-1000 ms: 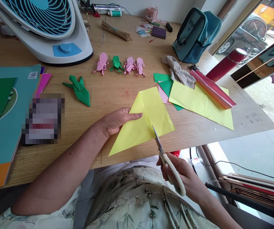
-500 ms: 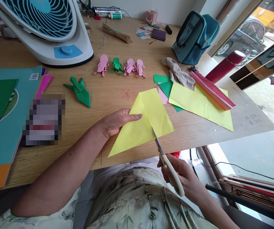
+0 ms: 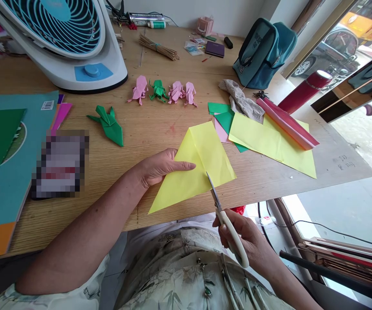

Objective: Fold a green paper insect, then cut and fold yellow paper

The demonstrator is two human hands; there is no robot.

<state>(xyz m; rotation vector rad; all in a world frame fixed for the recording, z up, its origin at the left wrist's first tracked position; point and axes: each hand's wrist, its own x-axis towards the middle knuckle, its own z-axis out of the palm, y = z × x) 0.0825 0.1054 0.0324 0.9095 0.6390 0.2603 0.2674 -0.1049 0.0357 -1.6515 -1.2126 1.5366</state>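
Note:
A folded yellow paper (image 3: 195, 172) lies near the front edge of the wooden table (image 3: 153, 125). My left hand (image 3: 161, 167) rests on its left part, fingers stretched flat and pressing it down. My right hand (image 3: 248, 241), below the table edge, grips the white handles of a pair of scissors (image 3: 224, 219). The blades point up and left, and their tip meets the lower edge of the yellow paper.
Several pink and green origami frogs (image 3: 164, 91), a larger green folded figure (image 3: 108, 125), loose yellow, green and pink sheets (image 3: 270, 140), a rolled red sheet (image 3: 287, 122), a cloth, a teal bag (image 3: 263, 49), a fan (image 3: 66, 38), and coloured paper pads (image 3: 1, 163) at left.
The scissor tip has crept slightly up into the lower edge of the yellow paper. My left hand slid a little to the right on the paper.

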